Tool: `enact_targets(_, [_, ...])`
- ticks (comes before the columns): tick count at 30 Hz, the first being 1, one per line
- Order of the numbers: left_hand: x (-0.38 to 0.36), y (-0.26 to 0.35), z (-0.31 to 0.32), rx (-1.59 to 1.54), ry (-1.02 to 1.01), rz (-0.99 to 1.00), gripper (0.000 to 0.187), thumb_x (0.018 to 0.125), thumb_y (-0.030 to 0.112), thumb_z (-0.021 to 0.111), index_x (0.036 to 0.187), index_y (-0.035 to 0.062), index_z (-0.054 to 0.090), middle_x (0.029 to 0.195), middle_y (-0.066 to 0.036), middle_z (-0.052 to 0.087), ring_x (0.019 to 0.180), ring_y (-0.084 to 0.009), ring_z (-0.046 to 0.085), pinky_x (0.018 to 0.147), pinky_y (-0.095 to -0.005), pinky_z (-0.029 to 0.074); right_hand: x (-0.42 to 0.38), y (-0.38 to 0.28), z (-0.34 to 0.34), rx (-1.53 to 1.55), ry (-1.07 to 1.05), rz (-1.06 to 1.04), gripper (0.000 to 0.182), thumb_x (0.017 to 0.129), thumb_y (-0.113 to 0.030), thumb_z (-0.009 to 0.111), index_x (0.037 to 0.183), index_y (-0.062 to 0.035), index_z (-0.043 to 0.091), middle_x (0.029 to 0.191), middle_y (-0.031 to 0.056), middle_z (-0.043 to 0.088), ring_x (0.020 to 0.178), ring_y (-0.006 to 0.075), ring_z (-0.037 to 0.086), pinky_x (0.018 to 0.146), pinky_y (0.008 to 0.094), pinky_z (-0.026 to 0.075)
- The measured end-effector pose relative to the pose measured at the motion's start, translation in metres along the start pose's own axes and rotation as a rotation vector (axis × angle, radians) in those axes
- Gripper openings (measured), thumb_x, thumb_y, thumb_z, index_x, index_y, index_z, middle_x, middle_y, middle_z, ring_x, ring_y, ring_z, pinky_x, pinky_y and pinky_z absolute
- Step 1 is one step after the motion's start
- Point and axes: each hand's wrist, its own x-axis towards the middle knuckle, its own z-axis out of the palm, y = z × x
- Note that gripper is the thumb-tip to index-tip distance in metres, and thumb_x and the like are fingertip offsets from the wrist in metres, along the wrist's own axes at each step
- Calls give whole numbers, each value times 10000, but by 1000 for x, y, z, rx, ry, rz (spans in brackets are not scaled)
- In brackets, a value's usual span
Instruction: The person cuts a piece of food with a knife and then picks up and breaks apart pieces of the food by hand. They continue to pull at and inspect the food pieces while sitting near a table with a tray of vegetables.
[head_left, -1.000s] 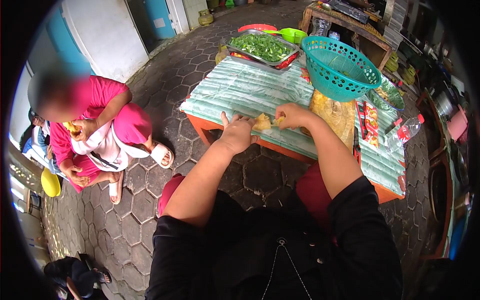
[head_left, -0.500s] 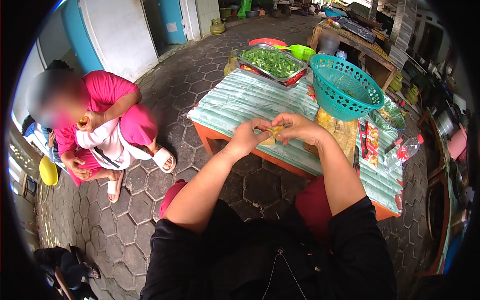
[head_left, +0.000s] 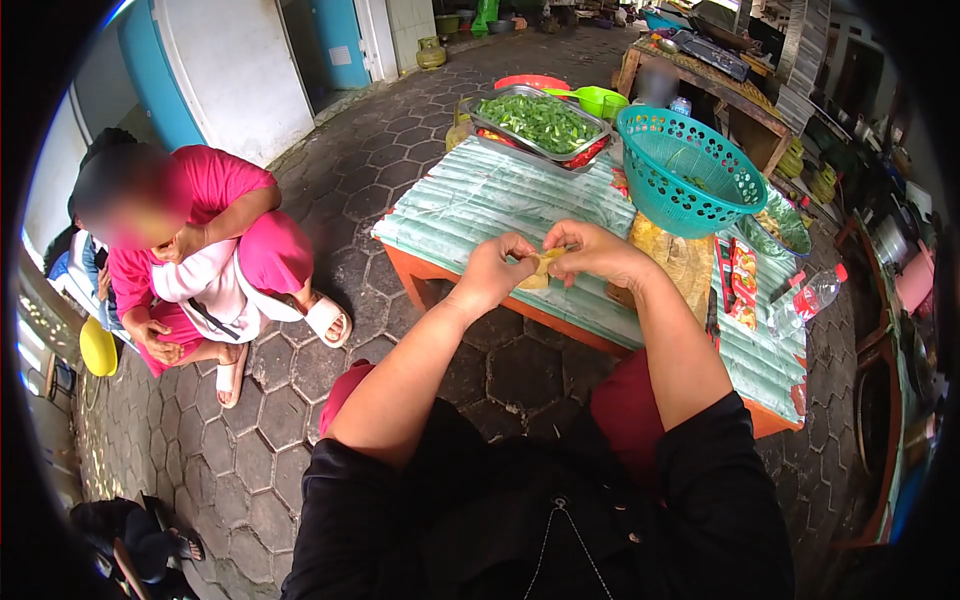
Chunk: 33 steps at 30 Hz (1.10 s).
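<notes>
From where I stand, the left hand and right hand share a fingertip grip on the yellow piece, over the near edge of the desk — it looks soft, so a light, even pinch suits it. Working inward, beside the board and short of the basket, would keep desk beneath it.

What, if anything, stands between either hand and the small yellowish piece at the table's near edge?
Nothing visible does: the left hand and right hand meet at the yellowish piece. The wooden board lies off to the right, outside that space.
</notes>
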Motion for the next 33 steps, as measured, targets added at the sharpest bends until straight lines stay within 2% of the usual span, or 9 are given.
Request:
enact_targets(8, [1,5,-5,-158,14,-72,107,855,91,630,903,1,603,854,10,592,815,-55,512,744,-219,407,0,-1,-2,56,63,-37,261,766,-47,647,994,-31,520,904,62,571,726,128,576,650,272,490])
enact_targets(16, [-1,11,-4,-227,28,-72,82,861,70,621,918,15,603,863,9,595,808,-53,516,741,-209,401,4,4,-5,20,208,-84,256,764,-47,654,984,-24,527,880,61,565,719,136,577,617,269,489])
enact_targets(18, [-1,17,-8,-465,2,-103,65,859,49,617,920,30,605,884,1,609,830,-63,529,776,-216,398,5,9,-9,20,231,-88,260,762,-48,659,986,-20,529,885,65,569,722,140,581,619,272,492])
enact_targets(23, [-8,46,-25,-711,-100,-61,73,868,29,583,940,36,592,931,-24,624,918,-100,539,847,-256,396,8,20,-16,199,315,0,318,763,-89,690,1018,2,524,876,91,595,704,139,590,589,272,505])
enact_targets(26, [-23,84,-33,-938,-272,24,130,864,-1,575,989,34,590,959,-29,609,933,-112,536,841,-264,408,6,16,-15,256,291,-21,357,770,-92,703,1055,4,511,895,94,596,741,146,595,605,284,516])
enact_targets(27, [-31,101,-34,-910,-337,137,105,871,4,526,964,19,571,1016,-102,612,1017,-190,533,885,-321,410,5,13,-13,301,280,-14,371,773,-95,707,1068,5,506,904,96,596,753,146,595,609,289,517])
enact_targets(28, [-41,119,-35,-924,-393,139,76,857,21,551,932,24,562,1019,-114,604,1053,-242,521,918,-359,394,5,12,-11,291,285,-17,393,785,-115,715,1094,1,503,920,92,598,762,146,595,613,297,516])
enact_targets(29, [-51,143,-33,-850,-389,273,67,838,62,589,889,40,552,957,-117,609,1004,-271,526,943,-398,365,8,13,-10,284,284,-37,393,785,-115,715,1094,1,503,920,92,598,762,146,595,613,297,516])
enact_targets(33, [-81,194,-29,-854,-524,510,118,798,135,651,836,67,563,766,-100,615,893,-266,528,971,-454,297,4,3,1,340,205,-9,398,796,-133,722,1114,-19,511,909,67,606,744,143,601,606,282,504])
